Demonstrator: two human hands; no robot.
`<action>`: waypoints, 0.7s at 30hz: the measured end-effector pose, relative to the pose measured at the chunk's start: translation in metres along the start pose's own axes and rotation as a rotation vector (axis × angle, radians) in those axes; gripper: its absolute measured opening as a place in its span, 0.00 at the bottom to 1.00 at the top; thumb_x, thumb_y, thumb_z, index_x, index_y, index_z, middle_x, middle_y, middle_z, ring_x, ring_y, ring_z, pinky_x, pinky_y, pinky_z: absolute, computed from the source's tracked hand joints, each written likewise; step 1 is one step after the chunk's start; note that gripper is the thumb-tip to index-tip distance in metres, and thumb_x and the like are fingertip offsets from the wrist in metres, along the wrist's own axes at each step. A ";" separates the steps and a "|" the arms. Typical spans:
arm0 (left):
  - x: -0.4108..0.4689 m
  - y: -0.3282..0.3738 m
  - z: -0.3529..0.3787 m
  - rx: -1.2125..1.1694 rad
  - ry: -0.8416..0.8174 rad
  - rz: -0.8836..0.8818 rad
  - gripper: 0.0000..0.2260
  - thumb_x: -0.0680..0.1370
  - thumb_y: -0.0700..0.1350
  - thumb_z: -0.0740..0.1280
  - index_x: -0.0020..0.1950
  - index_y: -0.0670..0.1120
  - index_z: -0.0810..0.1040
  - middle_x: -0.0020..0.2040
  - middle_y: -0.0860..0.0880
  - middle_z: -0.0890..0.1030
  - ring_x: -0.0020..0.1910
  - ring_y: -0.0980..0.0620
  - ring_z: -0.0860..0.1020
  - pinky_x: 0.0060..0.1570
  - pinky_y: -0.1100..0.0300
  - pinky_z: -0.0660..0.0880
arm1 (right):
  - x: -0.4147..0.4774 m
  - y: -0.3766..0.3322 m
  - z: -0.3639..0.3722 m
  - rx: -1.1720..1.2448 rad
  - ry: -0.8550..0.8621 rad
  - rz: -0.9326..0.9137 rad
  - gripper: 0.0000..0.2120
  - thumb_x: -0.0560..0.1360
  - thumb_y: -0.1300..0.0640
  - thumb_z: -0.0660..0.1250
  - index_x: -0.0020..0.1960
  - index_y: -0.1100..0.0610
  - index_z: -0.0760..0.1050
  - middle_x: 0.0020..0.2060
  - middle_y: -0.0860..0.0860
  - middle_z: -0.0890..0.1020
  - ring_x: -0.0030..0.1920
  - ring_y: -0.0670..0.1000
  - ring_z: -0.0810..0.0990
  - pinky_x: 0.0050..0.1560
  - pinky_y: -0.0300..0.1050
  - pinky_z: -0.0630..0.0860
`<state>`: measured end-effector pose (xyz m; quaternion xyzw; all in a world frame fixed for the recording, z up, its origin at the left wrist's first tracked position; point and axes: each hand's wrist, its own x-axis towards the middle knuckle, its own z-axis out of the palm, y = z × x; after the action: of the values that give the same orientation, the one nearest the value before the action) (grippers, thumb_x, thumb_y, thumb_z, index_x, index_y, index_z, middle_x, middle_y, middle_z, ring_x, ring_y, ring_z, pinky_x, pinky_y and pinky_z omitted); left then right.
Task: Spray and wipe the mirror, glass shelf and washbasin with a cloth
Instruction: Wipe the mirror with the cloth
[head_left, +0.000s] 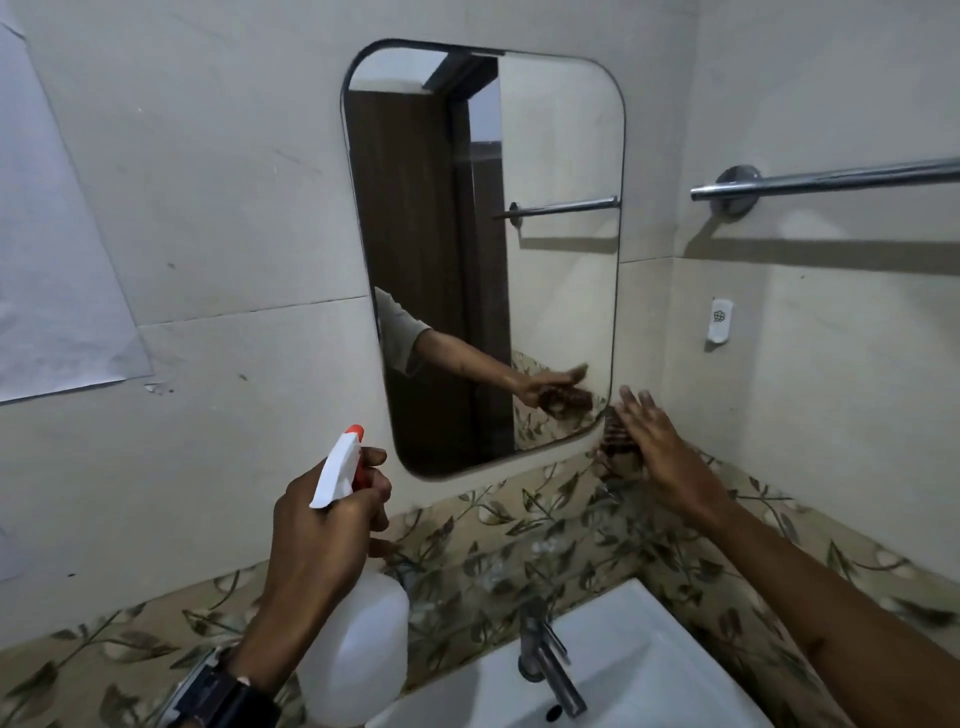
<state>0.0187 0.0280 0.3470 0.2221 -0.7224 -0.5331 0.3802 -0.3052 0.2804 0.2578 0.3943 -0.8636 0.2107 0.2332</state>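
A rounded mirror (550, 156) hangs on the tiled wall. My left hand (327, 530) grips a white spray bottle (358, 639) with an orange-tipped trigger head, held upright below the mirror's lower left corner. My right hand (649, 441) presses a dark reddish-brown cloth (615, 441) flat against the wall at the mirror's lower right corner; the hand covers most of the cloth. The white washbasin (639, 649) sits below. A glass shelf is hard to make out against the leaf-patterned tiles.
A chrome tap (545, 654) stands at the basin's back edge. A chrome towel rail (831, 179) runs along the right wall, with a small white wall hook (721, 319) below it. A sheet of paper (52, 249) is stuck to the left wall.
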 end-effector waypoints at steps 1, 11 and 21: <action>-0.001 -0.002 -0.001 -0.005 0.001 -0.007 0.17 0.76 0.30 0.64 0.47 0.53 0.83 0.41 0.43 0.84 0.36 0.45 0.80 0.34 0.50 0.81 | -0.003 -0.008 -0.007 0.088 0.058 0.045 0.46 0.71 0.80 0.58 0.82 0.52 0.48 0.82 0.47 0.45 0.81 0.47 0.40 0.80 0.49 0.55; -0.033 -0.033 0.003 0.020 -0.005 -0.064 0.12 0.70 0.38 0.65 0.44 0.55 0.82 0.35 0.46 0.84 0.29 0.52 0.81 0.29 0.57 0.78 | -0.017 -0.105 -0.016 0.747 0.252 0.506 0.22 0.83 0.62 0.58 0.77 0.54 0.66 0.72 0.54 0.73 0.72 0.55 0.71 0.75 0.56 0.67; -0.087 -0.108 0.012 0.049 -0.005 -0.303 0.09 0.73 0.33 0.65 0.45 0.44 0.83 0.35 0.46 0.82 0.30 0.52 0.79 0.27 0.59 0.78 | -0.084 -0.182 0.037 0.996 0.140 0.675 0.17 0.85 0.60 0.58 0.73 0.57 0.70 0.64 0.51 0.79 0.64 0.51 0.76 0.63 0.42 0.72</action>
<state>0.0538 0.0621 0.2168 0.3365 -0.6945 -0.5671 0.2878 -0.1229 0.2000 0.2131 0.1457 -0.7209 0.6776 -0.0027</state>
